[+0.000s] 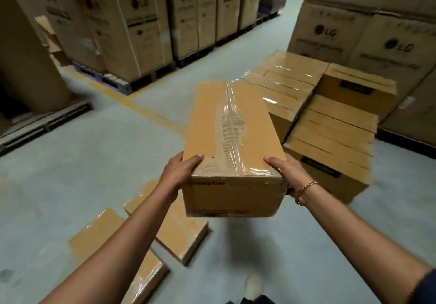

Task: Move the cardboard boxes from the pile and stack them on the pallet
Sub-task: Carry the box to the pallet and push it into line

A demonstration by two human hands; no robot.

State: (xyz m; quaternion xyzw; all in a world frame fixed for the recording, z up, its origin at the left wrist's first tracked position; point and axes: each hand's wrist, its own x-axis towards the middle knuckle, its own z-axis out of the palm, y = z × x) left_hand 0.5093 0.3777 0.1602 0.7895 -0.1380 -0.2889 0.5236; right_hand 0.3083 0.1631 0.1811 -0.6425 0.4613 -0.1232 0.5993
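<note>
Now both hands clasp one long box (232,148) at its near end, lifted off the floor: the left hand (180,171) wraps the near-left corner, thumb on top, and the right hand (286,170) the near-right corner, a bracelet (303,190) on its wrist. Beyond the right hand sits a pile (313,115) of like boxes. Below the left forearm two flat boxes (146,230) lie on the floor (70,162).
</note>
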